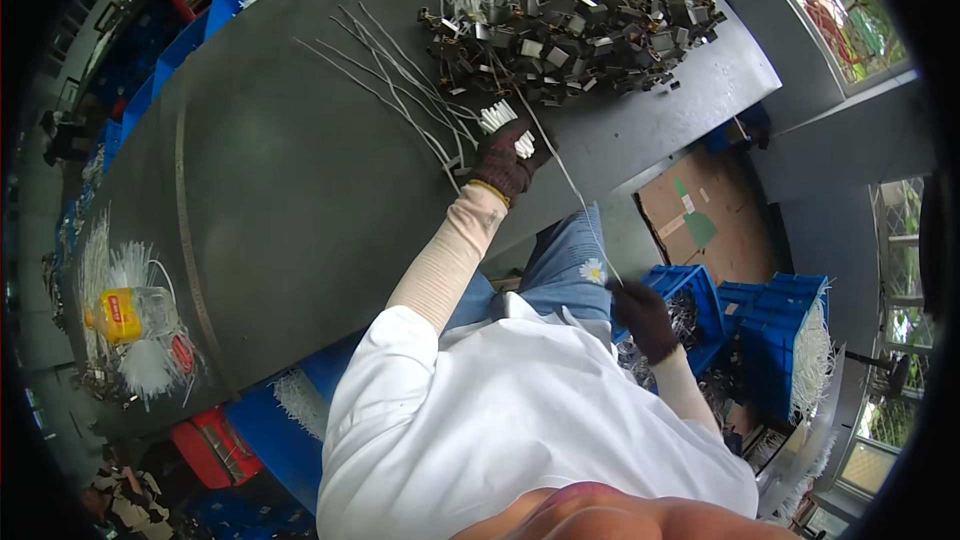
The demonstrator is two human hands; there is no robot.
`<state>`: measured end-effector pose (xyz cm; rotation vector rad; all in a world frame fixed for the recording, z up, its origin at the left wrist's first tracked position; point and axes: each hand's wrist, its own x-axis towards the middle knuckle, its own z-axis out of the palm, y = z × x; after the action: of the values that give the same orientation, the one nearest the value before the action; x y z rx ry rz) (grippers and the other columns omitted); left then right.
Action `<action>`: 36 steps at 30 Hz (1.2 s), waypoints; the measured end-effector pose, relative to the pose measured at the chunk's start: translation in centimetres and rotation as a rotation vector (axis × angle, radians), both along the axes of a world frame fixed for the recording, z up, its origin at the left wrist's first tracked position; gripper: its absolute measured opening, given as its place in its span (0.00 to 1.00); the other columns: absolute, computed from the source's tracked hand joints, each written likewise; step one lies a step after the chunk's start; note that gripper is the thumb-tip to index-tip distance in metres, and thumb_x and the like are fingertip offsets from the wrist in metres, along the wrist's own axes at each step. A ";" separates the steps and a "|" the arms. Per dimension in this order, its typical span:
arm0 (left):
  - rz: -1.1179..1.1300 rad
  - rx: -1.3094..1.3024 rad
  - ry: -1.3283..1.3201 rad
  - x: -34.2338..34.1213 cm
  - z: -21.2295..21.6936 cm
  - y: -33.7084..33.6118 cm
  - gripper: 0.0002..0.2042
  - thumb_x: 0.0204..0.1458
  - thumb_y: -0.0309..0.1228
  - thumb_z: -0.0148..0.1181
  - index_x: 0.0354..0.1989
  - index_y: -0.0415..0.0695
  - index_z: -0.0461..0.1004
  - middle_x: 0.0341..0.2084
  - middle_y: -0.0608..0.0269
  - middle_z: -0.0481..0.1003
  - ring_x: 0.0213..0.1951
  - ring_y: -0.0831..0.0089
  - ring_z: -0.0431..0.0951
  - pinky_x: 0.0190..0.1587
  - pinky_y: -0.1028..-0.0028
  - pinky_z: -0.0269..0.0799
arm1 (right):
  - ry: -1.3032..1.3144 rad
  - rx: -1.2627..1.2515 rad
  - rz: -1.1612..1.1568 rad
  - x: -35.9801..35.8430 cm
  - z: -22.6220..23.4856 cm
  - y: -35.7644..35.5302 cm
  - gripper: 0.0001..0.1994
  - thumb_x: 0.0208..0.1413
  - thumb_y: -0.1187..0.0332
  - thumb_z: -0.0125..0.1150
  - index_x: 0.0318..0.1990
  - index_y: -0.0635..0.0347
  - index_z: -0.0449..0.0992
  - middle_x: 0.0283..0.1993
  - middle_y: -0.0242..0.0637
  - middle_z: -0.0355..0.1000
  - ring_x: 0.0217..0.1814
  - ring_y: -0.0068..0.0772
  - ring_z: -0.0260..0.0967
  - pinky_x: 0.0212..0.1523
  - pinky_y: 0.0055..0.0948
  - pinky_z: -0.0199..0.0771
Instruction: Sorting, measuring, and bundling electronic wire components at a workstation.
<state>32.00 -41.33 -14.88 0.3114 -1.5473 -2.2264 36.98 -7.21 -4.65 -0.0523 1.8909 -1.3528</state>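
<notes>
My left hand [503, 166], in a dark maroon knitted glove, is closed around a bundle of short white rod-like pieces [498, 117] above the table. Just beyond it lie several thin grey-white wires [395, 80], fanned toward the far left; whether the hand grips them too is hidden. A long pale wire [562, 165] runs from beside the left hand, over the table edge, down to my right hand [648, 322]. That hand, in a dark glove, is low at the right near my knee, its fingers closed at the wire's end.
A heap of dark, boxy metal parts with wires [570, 35] covers the far table. At the left stand a yellow-labelled clear bottle [130, 314] and white strands [150, 368]. Blue crates [770, 345] stand at right, a red crate [215, 447] at lower left, flat cardboard [715, 215] beyond.
</notes>
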 end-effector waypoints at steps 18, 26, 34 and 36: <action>0.120 0.933 0.189 2.4 6.7 -5.9 0.09 0.58 0.29 0.57 0.45 0.42 0.74 0.41 0.54 0.78 0.47 0.56 0.78 0.51 0.53 0.76 | -0.106 0.145 0.031 0.7 -3.7 14.6 0.12 0.58 0.70 0.59 0.47 0.63 0.80 0.24 0.26 0.68 0.23 0.17 0.62 0.25 0.19 0.62; 0.002 0.836 0.161 3.7 6.2 -4.4 0.09 0.59 0.29 0.57 0.46 0.42 0.74 0.43 0.55 0.77 0.49 0.57 0.77 0.52 0.55 0.76 | -0.076 0.025 0.050 0.5 -2.8 11.6 0.13 0.58 0.73 0.58 0.49 0.64 0.78 0.28 0.27 0.70 0.28 0.18 0.65 0.29 0.20 0.66; -0.165 0.693 -0.032 9.1 9.0 2.2 0.08 0.60 0.25 0.54 0.46 0.43 0.75 0.43 0.60 0.77 0.47 0.66 0.78 0.51 0.65 0.76 | 0.287 -0.307 0.200 -2.7 -3.7 -8.9 0.29 0.57 0.81 0.59 0.66 0.64 0.59 0.61 0.42 0.66 0.58 0.32 0.67 0.55 0.29 0.72; -0.038 -0.572 0.126 10.2 8.0 2.5 0.10 0.58 0.24 0.55 0.47 0.41 0.75 0.43 0.61 0.77 0.47 0.67 0.78 0.51 0.68 0.74 | 0.348 -0.344 0.196 -2.7 -2.6 -13.7 0.31 0.56 0.81 0.59 0.67 0.63 0.57 0.64 0.44 0.64 0.62 0.34 0.65 0.58 0.31 0.70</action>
<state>42.17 -38.83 -6.85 -0.0297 -2.0331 -1.6873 34.28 -20.89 -7.22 -0.6667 1.8450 -1.5915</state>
